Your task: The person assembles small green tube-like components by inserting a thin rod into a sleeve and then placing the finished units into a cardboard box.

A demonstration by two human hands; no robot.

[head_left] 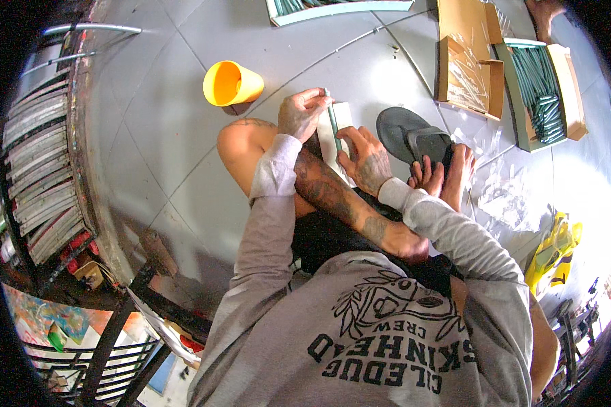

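A slim dark green stick [334, 122], pen-like in shape, lies between my two hands over a long white strip [343, 117] by my shin. At its far end, my left hand [301, 114] pinches it with thumb and fingers. Lower down, the bent fingers of my right hand [365, 160] are closed around its near end; the fingertips partly hide what they grip. What the white strip is, I cannot make out. Just right of my right hand lies a black flip-flop [395, 133], next to my bare foot.
A yellow cup [223, 83] lies tipped on the tiled floor, far left. At the far right are an open cardboard box [490, 80] of thin clear rods and a box [521, 122] of green sticks. Another box [346, 8] of sticks stands at the top. Clear plastic [509, 203] lies right.
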